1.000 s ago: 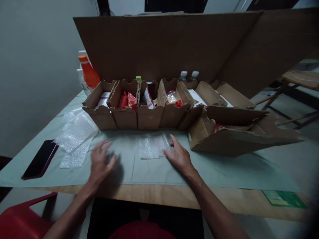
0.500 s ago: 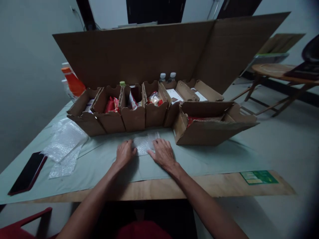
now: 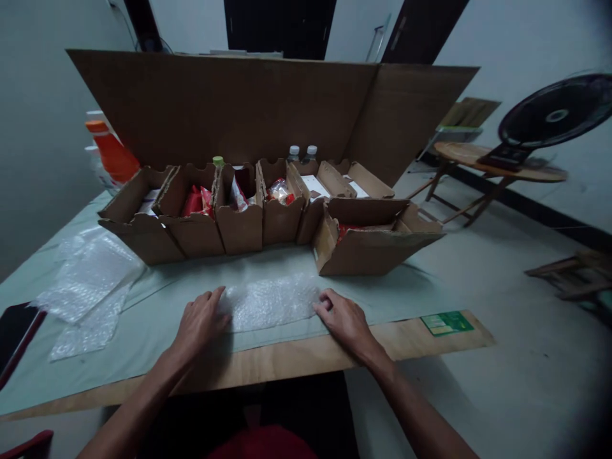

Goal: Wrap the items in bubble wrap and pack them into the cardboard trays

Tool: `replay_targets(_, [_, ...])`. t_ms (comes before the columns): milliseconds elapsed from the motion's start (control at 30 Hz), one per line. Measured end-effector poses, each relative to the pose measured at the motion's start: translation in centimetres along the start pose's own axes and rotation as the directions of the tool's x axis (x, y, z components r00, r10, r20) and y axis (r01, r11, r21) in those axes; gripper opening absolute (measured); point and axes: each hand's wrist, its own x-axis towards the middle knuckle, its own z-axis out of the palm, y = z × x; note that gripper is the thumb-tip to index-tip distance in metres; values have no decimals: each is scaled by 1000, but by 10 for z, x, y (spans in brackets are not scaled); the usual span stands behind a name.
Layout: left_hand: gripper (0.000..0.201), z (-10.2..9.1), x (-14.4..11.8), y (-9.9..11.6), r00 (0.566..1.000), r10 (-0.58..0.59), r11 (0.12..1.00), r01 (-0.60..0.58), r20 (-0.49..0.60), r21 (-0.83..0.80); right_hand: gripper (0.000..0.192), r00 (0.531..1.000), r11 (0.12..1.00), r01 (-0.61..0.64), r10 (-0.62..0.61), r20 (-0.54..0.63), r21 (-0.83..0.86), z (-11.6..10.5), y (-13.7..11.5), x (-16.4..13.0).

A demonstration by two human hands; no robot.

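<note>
A sheet of clear bubble wrap point(image 3: 272, 301) lies stretched out on the pale green cloth in front of me. Its left edge is held by my left hand point(image 3: 201, 320), with the fingers bent and partly hidden. At the right edge, my right hand point(image 3: 345, 319) pinches the wrap between thumb and fingers. More bubble wrap pieces point(image 3: 93, 287) lie in a loose pile to the left. Just behind the held sheet stands a row of cardboard bins, among them one with red packets point(image 3: 196, 203).
A long cardboard bin point(image 3: 377, 252) lies at the right front. A tall cardboard panel point(image 3: 229, 108) rises behind the bins. Orange-capped bottle point(image 3: 112, 153) and dark phone point(image 3: 16, 331) are at the left. A green card point(image 3: 447, 323) rests on the wooden edge point(image 3: 306, 350).
My hands have moved apart and nearer to me, spreading the bubble wrap wider between them. The view has turned to the right, bringing the fan further into sight.
</note>
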Motion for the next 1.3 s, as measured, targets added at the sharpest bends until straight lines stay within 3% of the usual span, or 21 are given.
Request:
replay_targets(100, [49,9,-10,-4,966,70,996,-53,-249,75,26,994,989,19,-35,-107,-147,-3,-1,-12])
replay_targets(167, [45,9,-16,1,904,139,990,-126,-404,60,25,980,975,112,-140,-139,-193,-5,-12,-14])
replay_targets(233, [43,8,-17,12,850,230,970,-237,-474,44,28,950,944,258,-286,-125,-204,-1,-33,-11])
replay_targets(300, [48,13,-13,28,832,325,937,-348,-449,33,36,903,894,408,-425,-63,-185,12,-57,-3])
replay_targets(400, [62,29,-4,43,863,416,904,-427,-286,25,49,840,828,543,-536,87,-139,42,-86,13])
replay_targets(467, [67,40,0,40,891,431,902,-430,-143,40,56,816,811,572,-548,183,-120,59,-89,21])
replay_targets(567, [68,46,-3,20,900,435,897,-432,-15,91,64,821,820,557,-520,234,-132,69,-71,23])
replay_targets(667, [67,44,-12,0,906,422,900,-417,-19,127,66,871,856,483,-450,198,-182,63,-39,17])
replay_targets(800, [67,40,-19,-8,921,388,917,-382,-32,118,65,921,888,387,-358,156,-249,47,-3,7])
replay_targets(967, [62,32,-16,-18,935,352,936,-353,-38,-16,56,967,937,249,-254,14,-243,23,21,-3])
replay_targets(1100, [48,19,-2,-24,973,186,977,-197,-136,-75,49,979,959,152,-179,-95,-237,15,15,-2])
replay_targets(1300, [32,11,9,-6,993,102,994,-99,-66,43,33,972,966,213,-225,-72,-145,30,-14,12])
